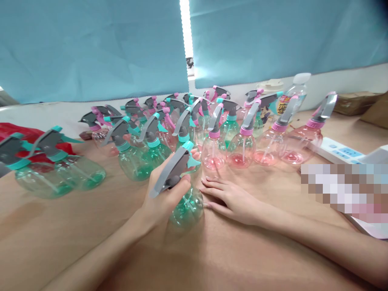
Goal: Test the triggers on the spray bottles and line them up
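Showing translucent green, the spray bottle [187, 211] has a grey-teal head [174, 165].

A pale wood-toned counter [242, 258], smooth and faintly shadowed toward the near edge, carries a crowd of green spray bottles [138, 163] and pink spray bottles [241, 151], standing close together across its middle and back. A pair of the green ones stands farther left, near some red plastic [27, 129], while a white power strip [335, 149] lies to the right, in front of brown cardboard [354, 103].
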Demonstrator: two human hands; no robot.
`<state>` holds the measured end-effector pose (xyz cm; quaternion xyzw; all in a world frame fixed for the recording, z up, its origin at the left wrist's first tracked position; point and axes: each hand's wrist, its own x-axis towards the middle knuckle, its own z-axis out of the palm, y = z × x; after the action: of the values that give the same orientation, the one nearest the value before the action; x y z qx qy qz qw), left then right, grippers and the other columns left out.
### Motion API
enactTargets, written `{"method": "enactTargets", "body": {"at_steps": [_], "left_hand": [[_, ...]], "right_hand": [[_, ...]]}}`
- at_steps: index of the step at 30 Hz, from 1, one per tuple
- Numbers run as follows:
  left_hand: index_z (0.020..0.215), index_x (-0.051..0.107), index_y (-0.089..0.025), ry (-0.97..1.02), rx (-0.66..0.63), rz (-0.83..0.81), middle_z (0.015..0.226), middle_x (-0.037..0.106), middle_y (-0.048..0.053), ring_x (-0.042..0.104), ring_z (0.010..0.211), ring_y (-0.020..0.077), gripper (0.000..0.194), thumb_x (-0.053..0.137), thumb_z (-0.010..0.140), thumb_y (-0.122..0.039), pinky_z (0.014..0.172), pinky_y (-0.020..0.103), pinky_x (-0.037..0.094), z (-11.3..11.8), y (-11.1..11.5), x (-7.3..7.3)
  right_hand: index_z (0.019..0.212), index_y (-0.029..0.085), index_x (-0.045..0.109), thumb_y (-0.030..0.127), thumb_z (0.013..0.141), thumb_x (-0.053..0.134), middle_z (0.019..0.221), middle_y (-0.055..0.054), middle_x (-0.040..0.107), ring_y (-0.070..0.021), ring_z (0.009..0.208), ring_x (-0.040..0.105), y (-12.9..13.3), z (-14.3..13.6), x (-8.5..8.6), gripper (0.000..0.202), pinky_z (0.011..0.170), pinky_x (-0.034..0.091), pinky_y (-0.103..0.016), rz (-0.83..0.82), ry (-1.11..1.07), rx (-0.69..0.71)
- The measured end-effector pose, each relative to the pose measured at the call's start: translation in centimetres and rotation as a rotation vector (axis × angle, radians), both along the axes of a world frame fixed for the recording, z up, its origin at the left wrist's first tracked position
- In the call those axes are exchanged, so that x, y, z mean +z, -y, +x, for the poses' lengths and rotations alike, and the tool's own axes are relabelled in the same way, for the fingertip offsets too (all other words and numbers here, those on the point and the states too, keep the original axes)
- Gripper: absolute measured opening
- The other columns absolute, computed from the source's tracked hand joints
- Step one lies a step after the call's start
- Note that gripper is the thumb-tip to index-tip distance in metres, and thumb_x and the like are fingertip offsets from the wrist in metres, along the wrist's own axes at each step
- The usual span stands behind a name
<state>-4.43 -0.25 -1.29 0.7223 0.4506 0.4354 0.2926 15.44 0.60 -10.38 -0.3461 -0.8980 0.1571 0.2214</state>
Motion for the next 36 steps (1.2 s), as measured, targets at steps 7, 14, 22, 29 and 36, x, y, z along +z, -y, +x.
{"method": "enactTargets", "body": {"at_steps": [7,14,22,29,36], "left_hand": [[0.111,0.065,-0.022,0.145,-0.166,-0.067,0.126,0.064,0.004,0.056,0.12,0.0251,0.04,0.056,0.073,-0.011,0.101,0.039,0.051,0.4,-0.4,0.8],[0.116,0.063,-0.022,0.09,-0.16,-0.081,0.125,0.064,0.005,0.064,0.107,0.0261,0.045,0.056,0.072,-0.016,0.086,0.036,0.057,-0.1,-0.8,0.6],[0.107,0.063,-0.022,0.015,-0.108,-0.11,0.104,0.068,0.005,0.066,0.08,0.02,0.035,0.056,0.073,-0.021,0.075,0.033,0.055,-0.1,-0.5,1.0],[0.095,0.062,-0.021,-0.019,-0.057,-0.105,0.078,0.064,0.001,0.061,0.067,0.0178,0.022,0.055,0.074,-0.023,0.065,0.03,0.049,-0.4,0.0,0.9],[0.081,0.057,-0.021,-0.062,-0.147,0.015,0.078,0.062,0.0,0.059,0.071,0.0178,0.011,0.052,0.071,-0.018,0.065,0.029,0.046,-0.5,0.0,1.5]], "right_hand": [[0.135,0.016,0.053,0.042,0.097,0.045,0.139,-0.012,0.054,-0.0271,0.131,0.047,0.0,0.0,-0.1,0.047,0.108,0.04,-0.045,0.01,-0.001,0.001],[0.136,0.017,0.052,0.043,0.097,0.045,0.139,-0.012,0.053,-0.0273,0.13,0.047,0.0,0.0,-0.1,0.047,0.107,0.04,-0.046,0.018,-0.007,0.002],[0.133,0.016,0.054,0.043,0.097,0.043,0.138,-0.014,0.054,-0.0283,0.129,0.048,-0.1,0.0,-0.3,0.046,0.105,0.042,-0.048,0.029,-0.021,0.015],[0.132,0.017,0.055,0.042,0.097,0.044,0.138,-0.014,0.054,-0.0278,0.129,0.049,-0.1,0.0,-0.4,0.045,0.105,0.042,-0.047,0.039,-0.032,0.015],[0.133,0.015,0.055,0.043,0.097,0.043,0.137,-0.014,0.055,-0.0268,0.128,0.05,-0.2,0.0,-0.4,0.046,0.105,0.043,-0.044,0.059,0.01,0.012]]}}
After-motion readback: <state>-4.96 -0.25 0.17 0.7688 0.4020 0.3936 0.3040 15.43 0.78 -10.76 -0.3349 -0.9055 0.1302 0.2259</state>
